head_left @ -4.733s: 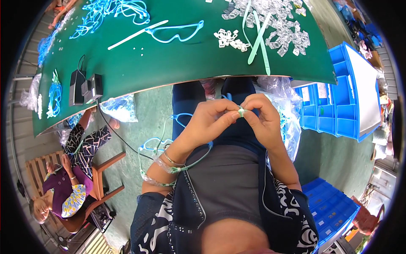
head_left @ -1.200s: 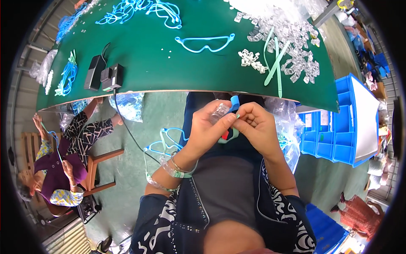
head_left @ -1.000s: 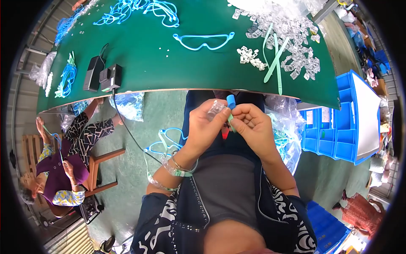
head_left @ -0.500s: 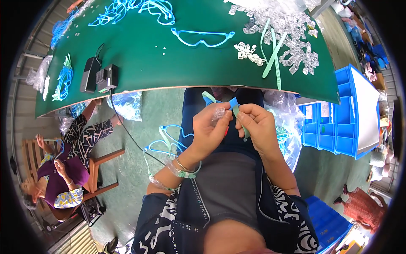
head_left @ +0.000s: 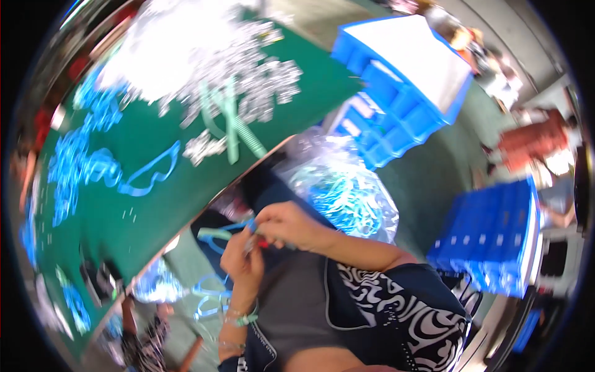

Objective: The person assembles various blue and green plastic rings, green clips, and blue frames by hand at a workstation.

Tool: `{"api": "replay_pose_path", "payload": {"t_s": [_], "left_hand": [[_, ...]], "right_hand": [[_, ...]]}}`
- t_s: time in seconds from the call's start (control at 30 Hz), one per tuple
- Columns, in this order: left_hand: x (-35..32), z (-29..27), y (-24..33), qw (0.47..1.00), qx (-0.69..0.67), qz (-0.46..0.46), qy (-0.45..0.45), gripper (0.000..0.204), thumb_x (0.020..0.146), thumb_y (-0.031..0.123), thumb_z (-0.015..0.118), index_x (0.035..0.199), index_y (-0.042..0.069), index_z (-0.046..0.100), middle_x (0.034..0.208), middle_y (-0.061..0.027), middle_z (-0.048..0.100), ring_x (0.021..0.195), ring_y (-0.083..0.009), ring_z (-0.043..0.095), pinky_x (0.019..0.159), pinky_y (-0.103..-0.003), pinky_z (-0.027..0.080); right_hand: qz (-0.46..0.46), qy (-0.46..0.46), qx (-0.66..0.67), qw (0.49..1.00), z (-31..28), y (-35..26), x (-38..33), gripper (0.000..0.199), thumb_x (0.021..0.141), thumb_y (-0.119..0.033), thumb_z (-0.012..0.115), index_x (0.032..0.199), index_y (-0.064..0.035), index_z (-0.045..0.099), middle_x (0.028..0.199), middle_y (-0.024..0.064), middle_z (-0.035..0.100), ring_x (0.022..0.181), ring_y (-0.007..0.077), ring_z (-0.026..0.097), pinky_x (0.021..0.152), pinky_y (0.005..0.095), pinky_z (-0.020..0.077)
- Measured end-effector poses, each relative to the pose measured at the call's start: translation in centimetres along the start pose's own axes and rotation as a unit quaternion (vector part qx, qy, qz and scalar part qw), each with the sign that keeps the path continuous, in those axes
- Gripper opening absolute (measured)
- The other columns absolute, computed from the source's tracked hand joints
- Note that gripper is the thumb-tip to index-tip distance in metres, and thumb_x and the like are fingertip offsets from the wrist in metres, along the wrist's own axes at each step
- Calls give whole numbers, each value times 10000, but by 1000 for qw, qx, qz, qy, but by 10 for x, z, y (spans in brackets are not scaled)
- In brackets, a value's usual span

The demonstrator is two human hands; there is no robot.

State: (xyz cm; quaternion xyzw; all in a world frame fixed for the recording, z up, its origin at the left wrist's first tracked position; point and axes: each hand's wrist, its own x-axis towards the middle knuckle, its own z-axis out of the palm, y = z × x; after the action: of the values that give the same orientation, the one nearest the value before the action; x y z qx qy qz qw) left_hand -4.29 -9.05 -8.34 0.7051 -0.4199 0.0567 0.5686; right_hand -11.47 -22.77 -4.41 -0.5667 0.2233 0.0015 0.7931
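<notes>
Over my lap, my left hand (head_left: 243, 259) is closed on a blue goggle frame (head_left: 251, 224) that has a light green strap piece (head_left: 214, 234) on it. A clear plastic buckle shows in the left palm. Against the frame's end, my right hand (head_left: 291, 228) pinches with its fingers together. The green strap it held a moment ago is mostly hidden by the fingers, and motion blurs the picture. More blue frames with straps (head_left: 207, 301) hang beside my left forearm.
The green table (head_left: 167, 217) bears clear buckles (head_left: 266, 87), small white parts (head_left: 203, 147), green straps (head_left: 232, 124), blue frames (head_left: 65, 173) and black devices (head_left: 99, 282). To the right are a filled plastic bag (head_left: 347, 198) and blue crates (head_left: 396, 93). Another person (head_left: 149, 341) sits lower left.
My view has swung to the right, so the table now slants at the left and more crates show. Both hands stay together at the frame, with the right forearm now lying more sideways.
</notes>
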Motion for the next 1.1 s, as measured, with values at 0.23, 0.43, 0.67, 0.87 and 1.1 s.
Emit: {"api": "replay_pose_path", "payload": {"t_s": [0.23, 0.43, 0.67, 0.87, 1.1], "left_hand": [[3, 19, 11, 995, 48, 73, -42, 261, 764, -30, 594, 1020, 13, 617, 741, -134, 602, 633, -265, 599, 564, -324, 468], [10, 24, 20, 990, -49, -59, -117, 242, 743, 6, 642, 983, -3, 604, 760, -136, 602, 628, -258, 609, 541, -308, 468], [-2, 12, 14, 963, -162, -133, -172, 136, 774, 54, 645, 892, -11, 625, 705, -99, 592, 581, -169, 585, 532, -258, 453], [30, -6, 22, 906, -230, -239, -265, 145, 798, 109, 657, 863, -19, 648, 675, -33, 611, 650, -61, 549, 581, -227, 450], [51, 5, 13, 842, -339, -310, -283, 170, 821, 192, 651, 855, 26, 671, 648, 17, 588, 572, -25, 494, 487, -174, 353]], "right_hand": [[-17, 32, 159, 987, -17, 19, -16, 126, 807, -94, 550, 861, 16, 582, 633, 21, 510, 501, 70, 432, 441, 201, 321], [-44, 29, 69, 996, -41, 29, -26, 172, 887, -152, 547, 934, 4, 600, 721, 20, 572, 605, 72, 545, 545, 199, 445], [-25, -35, 21, 999, -57, 26, -24, 167, 904, -141, 537, 970, -4, 606, 757, 45, 607, 626, 103, 591, 581, 221, 511], [34, -122, 52, 991, -68, 1, -11, 158, 872, -115, 570, 923, 28, 615, 726, 70, 616, 607, 131, 611, 559, 247, 528], [-24, -113, -91, 989, -76, -23, 7, 68, 824, -46, 568, 843, 7, 606, 683, 25, 582, 572, 84, 559, 510, 210, 466]]}}
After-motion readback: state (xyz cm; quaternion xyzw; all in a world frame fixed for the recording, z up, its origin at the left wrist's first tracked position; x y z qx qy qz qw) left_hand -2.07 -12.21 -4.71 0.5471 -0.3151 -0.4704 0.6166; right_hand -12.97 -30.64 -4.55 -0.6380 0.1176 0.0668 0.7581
